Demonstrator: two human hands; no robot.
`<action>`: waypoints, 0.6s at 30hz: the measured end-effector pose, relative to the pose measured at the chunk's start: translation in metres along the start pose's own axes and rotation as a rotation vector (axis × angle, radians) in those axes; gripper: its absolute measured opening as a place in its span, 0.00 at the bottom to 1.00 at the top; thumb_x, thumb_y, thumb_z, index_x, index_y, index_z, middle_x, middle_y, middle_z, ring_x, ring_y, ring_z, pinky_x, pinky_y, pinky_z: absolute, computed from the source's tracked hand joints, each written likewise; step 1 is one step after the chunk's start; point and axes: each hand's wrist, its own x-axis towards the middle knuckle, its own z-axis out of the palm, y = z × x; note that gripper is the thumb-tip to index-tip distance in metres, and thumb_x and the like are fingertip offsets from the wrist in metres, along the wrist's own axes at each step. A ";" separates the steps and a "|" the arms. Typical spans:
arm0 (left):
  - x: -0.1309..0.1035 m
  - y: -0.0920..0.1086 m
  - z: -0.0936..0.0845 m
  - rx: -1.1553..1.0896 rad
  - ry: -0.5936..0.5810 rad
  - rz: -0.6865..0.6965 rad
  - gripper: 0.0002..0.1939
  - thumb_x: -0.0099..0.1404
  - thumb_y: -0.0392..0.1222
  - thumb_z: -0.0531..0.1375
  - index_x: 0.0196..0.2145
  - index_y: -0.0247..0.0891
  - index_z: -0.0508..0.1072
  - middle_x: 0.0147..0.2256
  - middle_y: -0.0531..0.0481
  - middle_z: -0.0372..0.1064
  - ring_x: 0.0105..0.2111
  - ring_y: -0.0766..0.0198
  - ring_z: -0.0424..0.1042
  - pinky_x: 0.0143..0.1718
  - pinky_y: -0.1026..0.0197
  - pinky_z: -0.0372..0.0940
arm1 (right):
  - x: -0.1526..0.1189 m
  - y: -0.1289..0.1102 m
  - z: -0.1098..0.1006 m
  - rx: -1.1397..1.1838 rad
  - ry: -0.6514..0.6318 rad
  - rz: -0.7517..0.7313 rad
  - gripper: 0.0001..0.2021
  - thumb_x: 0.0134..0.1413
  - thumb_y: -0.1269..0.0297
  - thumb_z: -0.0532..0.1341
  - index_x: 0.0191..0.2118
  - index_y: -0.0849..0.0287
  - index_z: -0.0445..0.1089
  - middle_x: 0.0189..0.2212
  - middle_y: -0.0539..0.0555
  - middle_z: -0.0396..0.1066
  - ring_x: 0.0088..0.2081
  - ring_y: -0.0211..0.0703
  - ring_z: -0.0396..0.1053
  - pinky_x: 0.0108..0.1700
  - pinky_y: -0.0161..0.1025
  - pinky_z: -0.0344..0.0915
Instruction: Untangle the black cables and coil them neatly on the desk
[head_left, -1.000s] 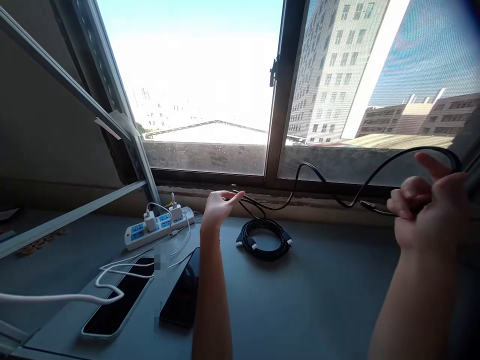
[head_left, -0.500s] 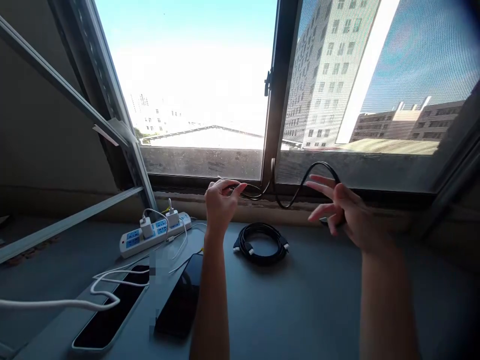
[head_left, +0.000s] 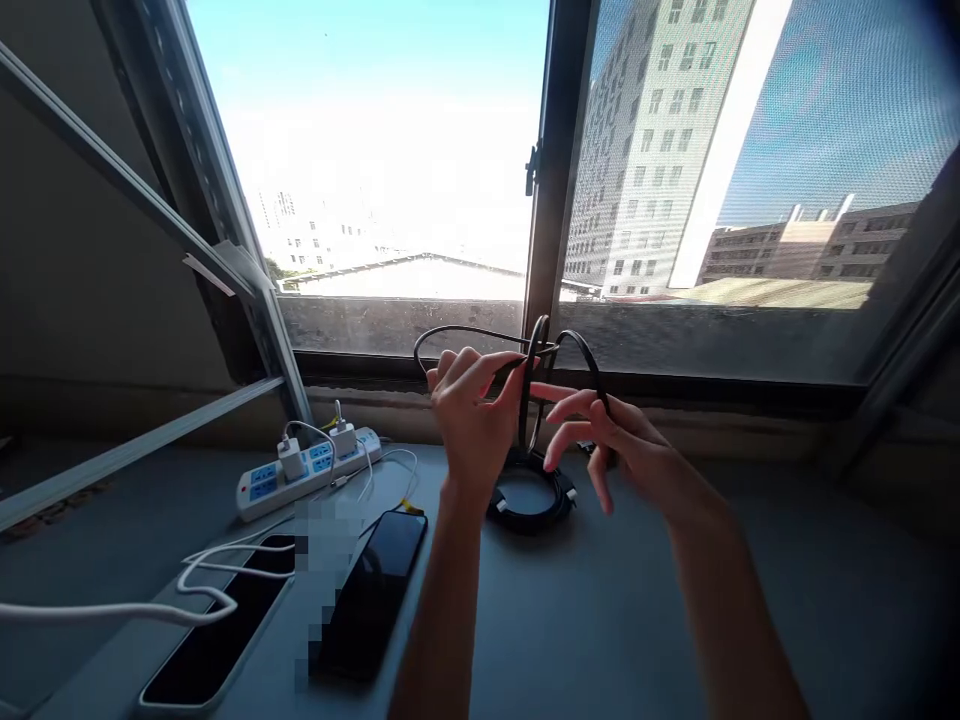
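A thin black cable hangs in loose loops in the air between my hands, in front of the window sill. My left hand pinches it between thumb and fingertips, with one loop arching out to the left behind the knuckles. My right hand has the cable running under its thumb, while its other fingers are spread toward the left hand. A dark cable end shows partly by the right fingers. Below and behind the hands, a coiled black cable with pale-tipped connectors lies on the grey table, partly covered by my left hand.
A white power strip with two white chargers sits at the back left. Two phones, a dark phone and a pale-cased phone, lie in front of it among white cords. Metal bars cross the left side.
My right hand has moved left toward my left hand, which has shifted slightly right. The cable between them has gathered into tighter, taller loops.
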 end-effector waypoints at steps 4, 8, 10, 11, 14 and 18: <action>-0.006 0.007 0.008 0.022 0.025 0.123 0.03 0.59 0.40 0.63 0.28 0.41 0.77 0.19 0.57 0.58 0.26 0.68 0.60 0.32 0.61 0.51 | 0.002 0.001 0.010 0.072 -0.060 0.025 0.15 0.61 0.51 0.51 0.40 0.57 0.67 0.32 0.53 0.69 0.24 0.37 0.70 0.11 0.27 0.61; -0.008 0.009 0.011 0.025 0.032 0.202 0.02 0.59 0.39 0.63 0.29 0.41 0.76 0.18 0.58 0.59 0.25 0.68 0.59 0.32 0.60 0.51 | 0.000 -0.003 0.011 0.024 0.004 0.090 0.16 0.60 0.50 0.51 0.42 0.56 0.65 0.27 0.49 0.67 0.17 0.32 0.66 0.10 0.25 0.56; -0.008 0.008 0.011 0.025 0.043 0.227 0.02 0.59 0.38 0.63 0.29 0.41 0.76 0.17 0.58 0.59 0.25 0.69 0.59 0.32 0.61 0.51 | -0.003 -0.008 0.010 -0.023 0.017 0.137 0.17 0.61 0.49 0.50 0.45 0.56 0.63 0.34 0.52 0.69 0.15 0.31 0.65 0.09 0.26 0.54; -0.007 0.007 0.010 0.022 0.048 0.236 0.01 0.59 0.37 0.63 0.29 0.41 0.76 0.17 0.58 0.59 0.25 0.69 0.59 0.32 0.61 0.52 | -0.005 -0.011 0.009 -0.043 0.010 0.157 0.17 0.61 0.48 0.50 0.45 0.55 0.63 0.36 0.53 0.69 0.15 0.31 0.65 0.09 0.26 0.53; -0.005 0.003 0.008 0.029 0.081 0.256 0.01 0.57 0.37 0.64 0.29 0.41 0.76 0.17 0.59 0.59 0.25 0.69 0.59 0.31 0.61 0.52 | -0.011 -0.018 0.005 -0.064 0.029 0.191 0.16 0.60 0.47 0.51 0.42 0.54 0.62 0.34 0.51 0.69 0.13 0.28 0.62 0.10 0.24 0.48; -0.001 -0.007 0.003 0.063 0.097 0.247 0.02 0.56 0.39 0.66 0.28 0.41 0.76 0.17 0.59 0.59 0.24 0.69 0.58 0.30 0.61 0.51 | -0.017 -0.024 -0.004 -0.027 0.305 0.194 0.21 0.55 0.43 0.54 0.48 0.50 0.62 0.21 0.43 0.61 0.10 0.22 0.44 0.11 0.23 0.38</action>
